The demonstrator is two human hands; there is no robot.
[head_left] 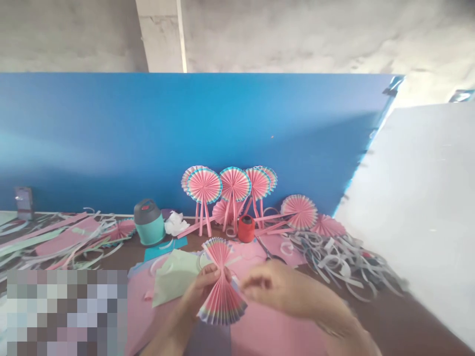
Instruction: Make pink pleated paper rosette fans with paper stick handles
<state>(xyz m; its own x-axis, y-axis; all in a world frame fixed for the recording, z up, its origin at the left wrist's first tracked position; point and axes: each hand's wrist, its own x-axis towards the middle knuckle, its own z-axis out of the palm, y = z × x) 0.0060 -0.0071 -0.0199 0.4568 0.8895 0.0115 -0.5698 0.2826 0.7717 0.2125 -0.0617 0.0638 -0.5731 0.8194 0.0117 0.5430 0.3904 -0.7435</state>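
A pleated pink paper fan (222, 304), pinched at the waist so both ends flare like a bow tie, is upright in my left hand (207, 279). My left fingers close around its narrow middle. Its outer edges carry pale, rainbow-like bands. Just right of the fan is my right hand (272, 287), slightly blurred, with curled fingers pressed together; whatever they hold is too small to make out. Beyond the fan stands a red thread spool (246, 230), and a thin thread seems to lie on the pink paper (267, 321). Scissors (272, 254) rest near the spool.
Finished round fans on sticks (233, 185) lean against a blue panel (230, 118). A teal container with a grey lid (149, 225) and crumpled white tissue (176, 223) stand left. Paper strips (341, 262) heap at right, more (74, 240) at left. Green paper (178, 277) lies nearby.
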